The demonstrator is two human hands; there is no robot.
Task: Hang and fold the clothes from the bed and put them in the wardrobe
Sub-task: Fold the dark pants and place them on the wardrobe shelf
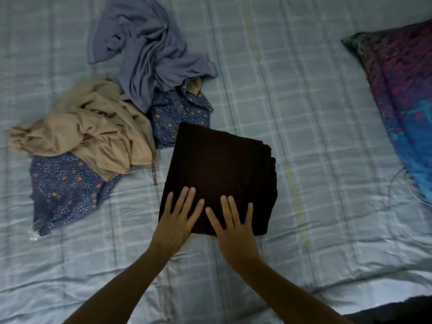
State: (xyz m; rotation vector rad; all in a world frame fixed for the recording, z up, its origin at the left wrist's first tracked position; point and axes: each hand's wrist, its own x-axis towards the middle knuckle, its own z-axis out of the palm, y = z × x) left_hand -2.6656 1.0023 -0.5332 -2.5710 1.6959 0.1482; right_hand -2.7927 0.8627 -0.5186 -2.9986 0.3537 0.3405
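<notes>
Item: dark folded garment (pixel 222 164), mid-bed (pixel 304 113) nr my edge, w/ my left hand (pixel 177 218) & right hand (pixel 233 225) both laid flat on its near end, fingers straight, gripping nothing, I'd judge to press the fold flat; beige garment (pixel 93 132), grey-blue garment (pixel 149 50) & blue print garment (pixel 63 183) lie crumpled just left, unfolded.

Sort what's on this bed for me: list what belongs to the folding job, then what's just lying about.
Job:
- folded black garment, pressed flat by the left hand and right hand
- crumpled grey-blue garment
- crumpled beige garment
- blue patterned clothing, partly under those two

Lying about:
- colourful pillow
- checked bedspread
</notes>
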